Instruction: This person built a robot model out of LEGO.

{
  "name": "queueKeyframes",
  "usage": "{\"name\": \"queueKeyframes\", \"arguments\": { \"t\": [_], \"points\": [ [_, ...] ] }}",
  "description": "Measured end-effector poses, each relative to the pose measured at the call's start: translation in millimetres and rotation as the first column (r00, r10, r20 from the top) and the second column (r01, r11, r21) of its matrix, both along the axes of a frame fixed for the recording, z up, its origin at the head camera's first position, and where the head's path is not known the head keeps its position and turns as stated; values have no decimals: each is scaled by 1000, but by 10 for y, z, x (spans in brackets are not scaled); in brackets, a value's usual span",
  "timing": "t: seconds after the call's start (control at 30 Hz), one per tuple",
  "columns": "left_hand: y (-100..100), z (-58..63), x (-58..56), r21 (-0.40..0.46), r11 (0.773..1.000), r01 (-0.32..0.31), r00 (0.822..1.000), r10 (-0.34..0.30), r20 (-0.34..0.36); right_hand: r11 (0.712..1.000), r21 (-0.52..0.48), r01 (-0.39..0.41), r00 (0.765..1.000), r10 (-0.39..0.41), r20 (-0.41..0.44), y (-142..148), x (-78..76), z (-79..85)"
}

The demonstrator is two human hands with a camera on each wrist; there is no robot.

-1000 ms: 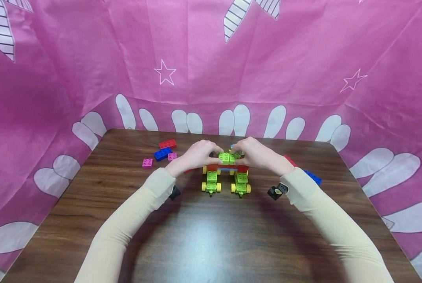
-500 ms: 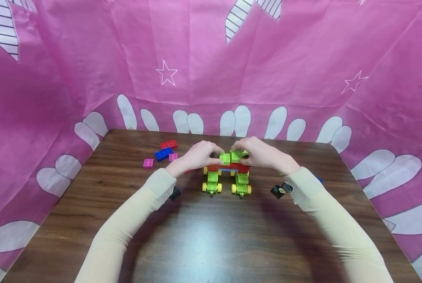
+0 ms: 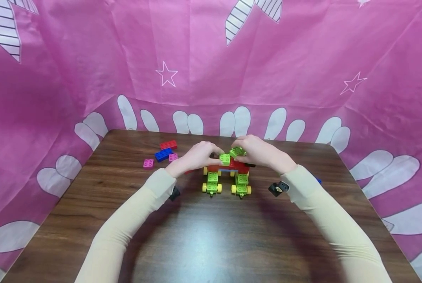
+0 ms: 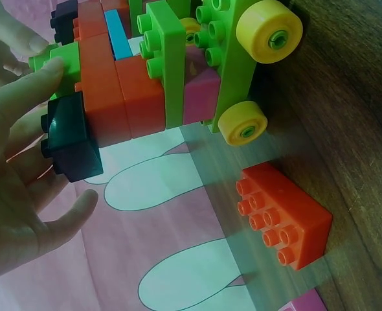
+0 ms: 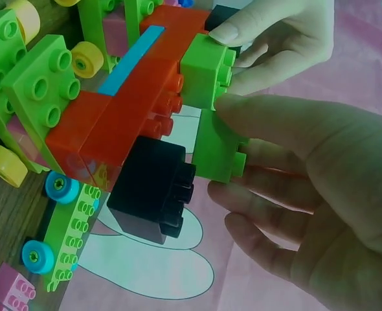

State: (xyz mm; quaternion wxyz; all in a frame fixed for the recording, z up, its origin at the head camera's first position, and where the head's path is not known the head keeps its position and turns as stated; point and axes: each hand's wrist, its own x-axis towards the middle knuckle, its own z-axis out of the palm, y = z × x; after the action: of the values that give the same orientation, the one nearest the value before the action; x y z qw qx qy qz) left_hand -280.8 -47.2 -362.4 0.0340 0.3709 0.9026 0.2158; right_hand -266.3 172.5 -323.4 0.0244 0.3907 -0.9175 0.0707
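Observation:
A toy built of bricks stands mid-table in the head view, with a red upper part (image 3: 214,166) on green wheeled bases (image 3: 212,188) with yellow wheels. My left hand (image 3: 196,155) pinches a green brick (image 3: 224,158) seated on the red bricks. Thumb and fingers of my right hand (image 3: 262,152) grip a second green brick (image 5: 215,146), tilted and standing off the red studs in the right wrist view. One black brick (image 5: 149,188) sits at the toy's right end, another black brick (image 4: 74,139) at its left end. A blue strip (image 5: 133,58) runs along the red part.
Left of the toy lie a red brick (image 3: 168,144), a blue brick (image 3: 164,154) and pink bricks (image 3: 148,163). Another red brick (image 4: 285,217) lies close beside it. A green base with blue wheels (image 5: 68,233) stands at the right. A pink curtain (image 3: 197,78) surrounds the table (image 3: 197,239).
The green brick in my right hand has gone from level beside the other green brick to raised and tilted. My right hand shifted slightly up; my left hand stays about where it was.

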Motion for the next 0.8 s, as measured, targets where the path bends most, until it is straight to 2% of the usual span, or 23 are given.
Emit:
{"name": "queueKeyframes", "arguments": {
  "t": [0.17, 0.43, 0.8],
  "points": [
    [-1, 1, 3, 0, 1000, 0, 1000, 0, 1, 999, 35, 25, 1000, -26, 14, -33, -16, -1],
    [9, 9, 2, -3, 1000, 5, 1000, -5, -3, 996, 53, -78, 996, 76, 40, -9, -42, -36],
    [5, -3, -11, -13, 1000, -6, 1000, 6, 7, 994, 46, -97, 995, 95, 38, 18, -56, -20]
  ]
}}
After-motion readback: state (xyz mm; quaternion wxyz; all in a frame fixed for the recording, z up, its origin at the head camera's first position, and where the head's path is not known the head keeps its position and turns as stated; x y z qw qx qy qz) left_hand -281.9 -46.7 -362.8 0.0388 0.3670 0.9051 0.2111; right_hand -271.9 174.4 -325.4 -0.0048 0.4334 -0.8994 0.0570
